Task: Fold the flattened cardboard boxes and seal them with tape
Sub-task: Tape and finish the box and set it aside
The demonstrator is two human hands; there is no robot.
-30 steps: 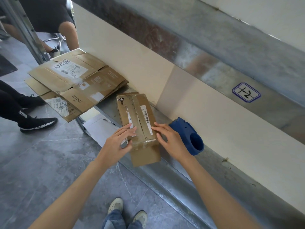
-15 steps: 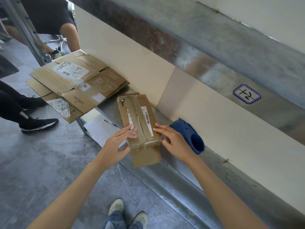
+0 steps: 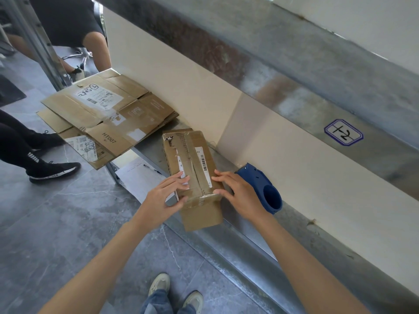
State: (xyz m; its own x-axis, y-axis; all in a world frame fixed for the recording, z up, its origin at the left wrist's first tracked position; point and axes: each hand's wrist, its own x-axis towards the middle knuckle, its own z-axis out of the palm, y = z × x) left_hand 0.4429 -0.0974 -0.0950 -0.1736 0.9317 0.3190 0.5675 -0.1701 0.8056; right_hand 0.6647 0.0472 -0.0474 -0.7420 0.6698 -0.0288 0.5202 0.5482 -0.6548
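A small folded cardboard box lies on the metal shelf, its top flaps closed under clear tape along the seam. My left hand rests on the box's near left corner, fingers straight across the top and thumb against the front edge. My right hand presses the near right corner, fingers flat on the top and side. A blue tape dispenser sits just right of the box, against the cream wall.
A stack of flattened cardboard boxes lies at the shelf's left end, overhanging the floor. White paper shows under the box's left side. Two other people's legs and shoes are on the left; my own shoes are below.
Both hands slid slightly toward the box's near end and now press its corners; the box stayed in place.
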